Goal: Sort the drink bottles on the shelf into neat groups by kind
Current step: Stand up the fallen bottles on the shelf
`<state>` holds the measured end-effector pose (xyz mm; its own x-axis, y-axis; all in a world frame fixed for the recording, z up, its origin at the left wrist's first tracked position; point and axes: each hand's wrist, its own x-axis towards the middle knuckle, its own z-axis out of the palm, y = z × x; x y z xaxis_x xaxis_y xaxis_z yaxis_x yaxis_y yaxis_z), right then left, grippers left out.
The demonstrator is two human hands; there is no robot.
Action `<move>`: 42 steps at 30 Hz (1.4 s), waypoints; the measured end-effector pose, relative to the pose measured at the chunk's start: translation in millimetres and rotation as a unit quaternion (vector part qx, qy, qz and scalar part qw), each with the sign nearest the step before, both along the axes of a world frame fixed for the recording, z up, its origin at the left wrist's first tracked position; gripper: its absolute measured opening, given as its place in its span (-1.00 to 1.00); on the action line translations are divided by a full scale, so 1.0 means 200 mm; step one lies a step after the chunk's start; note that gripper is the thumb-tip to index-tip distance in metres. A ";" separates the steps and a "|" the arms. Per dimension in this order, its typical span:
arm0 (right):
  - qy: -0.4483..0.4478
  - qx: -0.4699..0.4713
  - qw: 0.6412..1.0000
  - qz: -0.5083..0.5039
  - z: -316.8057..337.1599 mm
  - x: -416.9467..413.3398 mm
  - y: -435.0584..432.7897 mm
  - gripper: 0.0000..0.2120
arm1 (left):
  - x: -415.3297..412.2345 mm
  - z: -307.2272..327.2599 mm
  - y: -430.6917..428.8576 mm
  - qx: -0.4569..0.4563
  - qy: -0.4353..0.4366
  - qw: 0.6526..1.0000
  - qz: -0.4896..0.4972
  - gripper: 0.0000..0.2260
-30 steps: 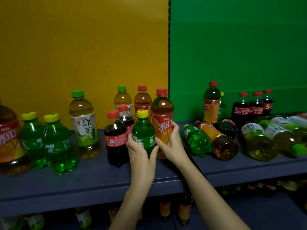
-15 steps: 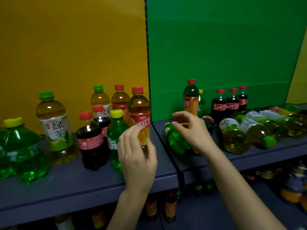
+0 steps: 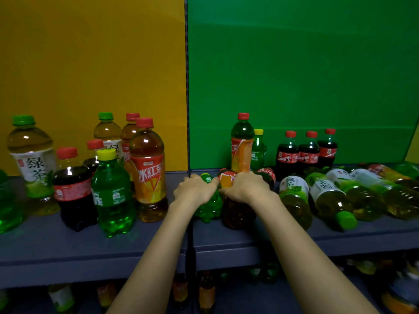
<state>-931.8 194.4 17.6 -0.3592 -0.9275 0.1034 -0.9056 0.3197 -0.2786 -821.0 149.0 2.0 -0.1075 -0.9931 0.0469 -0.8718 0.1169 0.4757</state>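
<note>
head view: left hand (image 3: 195, 189) curled over a fallen green soda bottle (image 3: 209, 207); right hand (image 3: 243, 186) curled over a fallen iced tea bottle (image 3: 235, 214) just beside it. both bottles lie on the shelf (image 3: 249, 242), right bay, before the green panel (image 3: 294, 75). green tea bottles (image 3: 294, 196) lie to the right; cola bottles (image 3: 308, 155) stand behind.

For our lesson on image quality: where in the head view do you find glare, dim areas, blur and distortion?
Head view: glare spots on the standing cola bottle and green soda bottle; lower shelf dim and blurred; shelf edge bows, wide-angle distortion.
</note>
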 end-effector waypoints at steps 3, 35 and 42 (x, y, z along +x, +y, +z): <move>-0.018 0.050 0.999 -0.007 0.00 -0.02 -0.04 -0.30 | -0.02 0.00 -0.03 0.063 0.018 0.998 0.008 -0.21; -0.284 -0.356 0.883 0.113 -0.31 0.05 0.17 -0.21 | 0.04 -0.15 0.10 -0.189 0.257 0.945 -0.077 -0.32; -0.295 -0.339 0.886 0.110 -0.31 0.07 0.16 -0.19 | 0.05 -0.16 0.10 -0.180 0.271 0.942 -0.075 -0.31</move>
<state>-918.0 227.2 -44.8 -0.3549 -0.7784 0.5178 -0.5571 -0.2686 -0.7858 -811.2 169.8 -29.2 -0.1079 -0.8777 0.4669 -0.4726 0.4585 0.7526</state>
